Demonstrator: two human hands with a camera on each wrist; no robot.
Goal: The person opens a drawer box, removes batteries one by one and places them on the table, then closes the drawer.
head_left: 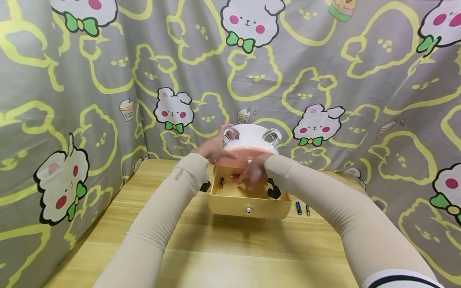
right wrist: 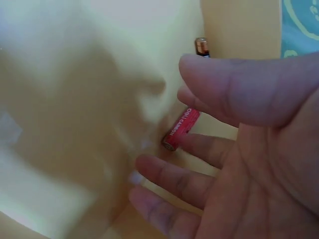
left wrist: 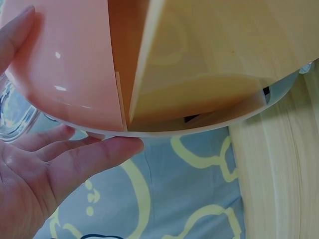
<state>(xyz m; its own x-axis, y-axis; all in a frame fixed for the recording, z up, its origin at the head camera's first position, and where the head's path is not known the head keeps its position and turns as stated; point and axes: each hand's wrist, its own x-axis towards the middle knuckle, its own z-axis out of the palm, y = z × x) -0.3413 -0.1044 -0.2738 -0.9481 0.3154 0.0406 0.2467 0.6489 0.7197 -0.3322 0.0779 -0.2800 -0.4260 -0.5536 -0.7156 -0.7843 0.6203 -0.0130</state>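
Table (head_left: 230, 260): box (head_left: 248, 134) at its far side, pink drawer (head_left: 242, 153) apparently closed, yellow drawer (head_left: 230, 206) below it pulled out. Progress, judged: opening done, pushing back in not done. Left hand (head_left: 215, 148) at the box's left edge, thumb on the pink front, fingers round the side; grasping the box, probably to steady it. Right hand (head_left: 255, 172) reaches down into the yellow drawer, fingers spread and slightly bent, thumb apart; released, nothing in it. Batteries, four seen: blue battery (head_left: 298, 208) and slim battery (head_left: 307, 210) on the table, right of the drawer; red battery (head_left: 235, 175) on the drawer floor just beside the right fingers, contact not certain; dark battery (head_left: 221, 183) near the drawer's left wall. Two in, two out: handling judged about halfway.
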